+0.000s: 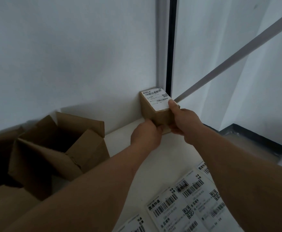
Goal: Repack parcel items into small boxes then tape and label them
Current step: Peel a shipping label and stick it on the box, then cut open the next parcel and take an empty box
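I have the small brown cardboard box (155, 111) at arm's length, up at about twelve o'clock from me, tucked into the far corner of the white table (170, 151) where the pale wall meets the dark vertical door frame (170, 47). Its long axis stands upright, and the white printed shipping label (158, 99) lies flat across its top face. My left hand (145, 136) grips the box low on its near left edge, at roughly seven o'clock of the box, fingers curled round the bottom corner. My right hand (185, 124) holds the near right side at about four o'clock, with the thumb laid up onto the label's near corner and pressing it down; the other fingers wrap beneath, mostly hidden. Both hands are equally close, each already touching the box, so the next move, as I judge it, turns on whether the box rests fully on the table or is tilted toward me; I cannot tell which from here. At nine o'clock, well apart, stands a large open brown cardboard carton (58, 148) with its flaps up. Near me at five o'clock lie loose white barcode label sheets (183, 203).
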